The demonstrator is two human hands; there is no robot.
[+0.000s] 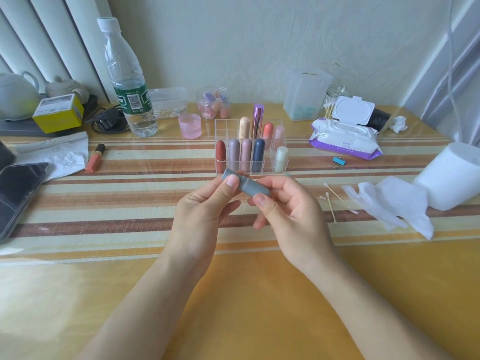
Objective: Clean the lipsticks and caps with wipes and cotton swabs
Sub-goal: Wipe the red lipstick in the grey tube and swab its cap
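Grey lipstick: a capped blue-grey tube (248, 187), held tilted above the striped tablecloth (130, 203), just in front of the organizer.
Left hand: the left hand (205, 211) grips the tube's upper left end, with its thumb pressed on top and its fingers curled behind.
Right hand: the right hand (288, 211) pinches the lower right end between thumb and curled fingers.
Organizer: a clear acrylic rack (226, 127) stands upright on the cloth. Its front row holds red, mauve, pink, navy and pale green lipsticks. Its back row holds cream, metallic purple, coral and pale pink ones.
Loose lipstick: an orange tube with a dark cap (95, 157) lies on the cloth well to the left, beside a crumpled sheet.
Cotton swabs: a few (337, 201) lie on the cloth to the right of the hands.
Wipe: one unfolded sheet (389, 206) lies just beyond the swabs, touching a white tissue roll (452, 175).
Wipes pack: a purple-edged pack (345, 141) with its lid flipped up lies right of the organizer.
Swab jar: a glass jar (333, 102) stands behind the pack.
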